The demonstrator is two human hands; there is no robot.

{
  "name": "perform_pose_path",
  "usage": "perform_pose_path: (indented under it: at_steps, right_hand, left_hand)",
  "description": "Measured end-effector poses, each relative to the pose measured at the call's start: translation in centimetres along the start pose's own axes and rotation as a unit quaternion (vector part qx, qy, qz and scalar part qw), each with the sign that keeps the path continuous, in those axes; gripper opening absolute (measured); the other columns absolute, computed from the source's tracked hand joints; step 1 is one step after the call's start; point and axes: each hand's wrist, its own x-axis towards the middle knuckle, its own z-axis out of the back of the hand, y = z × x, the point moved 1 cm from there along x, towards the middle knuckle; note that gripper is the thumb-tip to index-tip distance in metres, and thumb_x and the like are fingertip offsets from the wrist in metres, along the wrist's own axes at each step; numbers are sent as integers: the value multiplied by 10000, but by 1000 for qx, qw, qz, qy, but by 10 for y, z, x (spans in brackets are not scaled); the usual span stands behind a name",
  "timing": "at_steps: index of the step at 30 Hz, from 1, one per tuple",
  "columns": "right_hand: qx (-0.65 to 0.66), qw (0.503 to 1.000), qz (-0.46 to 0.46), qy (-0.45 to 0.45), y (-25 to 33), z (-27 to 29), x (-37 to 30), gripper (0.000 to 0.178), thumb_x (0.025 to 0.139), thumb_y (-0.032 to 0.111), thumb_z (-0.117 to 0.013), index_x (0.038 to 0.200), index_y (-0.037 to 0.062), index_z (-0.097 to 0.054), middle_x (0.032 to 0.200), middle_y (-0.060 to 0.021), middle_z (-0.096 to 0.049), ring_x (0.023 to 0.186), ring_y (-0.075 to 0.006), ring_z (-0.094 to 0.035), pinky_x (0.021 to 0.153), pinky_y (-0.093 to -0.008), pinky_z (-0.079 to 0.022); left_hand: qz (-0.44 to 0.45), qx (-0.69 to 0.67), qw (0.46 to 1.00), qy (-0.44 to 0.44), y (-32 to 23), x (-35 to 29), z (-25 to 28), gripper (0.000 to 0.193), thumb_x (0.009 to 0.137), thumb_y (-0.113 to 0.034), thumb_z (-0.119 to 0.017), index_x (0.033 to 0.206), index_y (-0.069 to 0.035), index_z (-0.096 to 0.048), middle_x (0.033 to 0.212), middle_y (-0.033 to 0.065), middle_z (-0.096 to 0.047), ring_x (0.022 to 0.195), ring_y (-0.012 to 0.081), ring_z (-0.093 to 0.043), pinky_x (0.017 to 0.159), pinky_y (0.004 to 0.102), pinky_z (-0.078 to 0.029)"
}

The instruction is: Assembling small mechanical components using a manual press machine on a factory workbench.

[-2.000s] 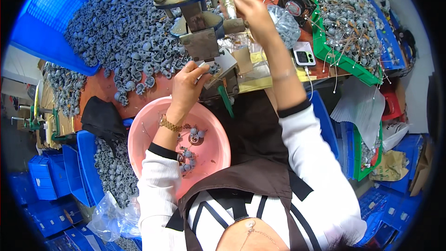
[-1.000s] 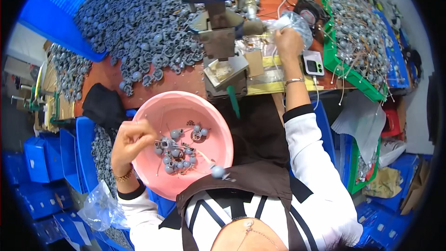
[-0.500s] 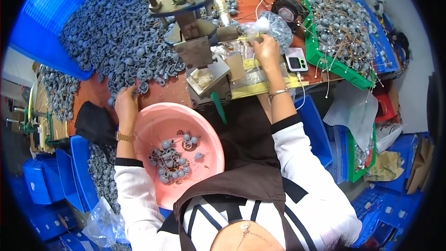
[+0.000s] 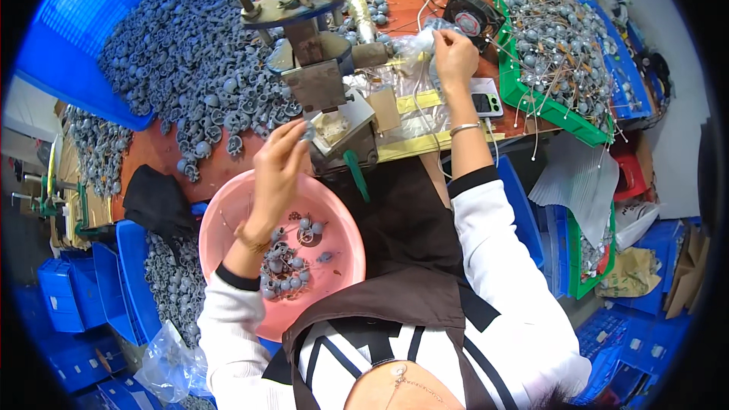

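My left hand point(image 4: 278, 171) is raised over the pink basin point(image 4: 353, 235), closed on a small grey plastic piece point(image 4: 309, 131) at its fingertips. That piece is close to the front of a metal press point(image 4: 317, 87) with a pale block point(image 4: 334, 127) on its base. My right hand point(image 4: 457, 61) is at the back right of the press, fingers pinched beside a clear plastic bag point(image 4: 414, 45); what they pinch is too small to make out. Grey ball-shaped parts with thin wires point(image 4: 287, 266) lie in the basin, partly hidden by my left forearm.
A large heap of grey parts point(image 4: 190, 68) covers the table's left, against a blue crate point(image 4: 68, 38). On the right are a phone point(image 4: 486, 104) with a cable, a black fan point(image 4: 474, 15) and a green tray point(image 4: 524, 95) full of wired parts. A green handle point(image 4: 355, 175) juts from the press.
My left hand has moved right from the heap's edge to the front of the press, carrying a grey piece. My right hand has shifted slightly right and farther away.
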Motion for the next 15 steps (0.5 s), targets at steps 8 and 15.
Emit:
perform_pose_path:
  at_steps: [8, 15]
  right_hand:
    - [617, 782, 64, 69, 108, 85, 12, 133, 946, 127, -540, 967, 21, -616, 866, -124, -681, 665, -150, -647, 591, -257, -522]
    - [706, 698, 52, 106, 109, 106, -3, 156, 950, 136, -537, 973, 2, -615, 881, -134, -667, 657, -173, -601, 580, -285, -486]
  left_hand:
    - [-72, 148, 985, -44, 24, 16, -34, 256, 723, -90, -744, 970, -35, -700, 1067, 123, -643, 1034, 264, -545, 885, 347, -441]
    - [-27, -8, 995, -92, 47, 17, -50, 257, 716, -106, -768, 944, -19, -689, 1047, 96, -640, 1039, 196, -542, 916, 313, -409]
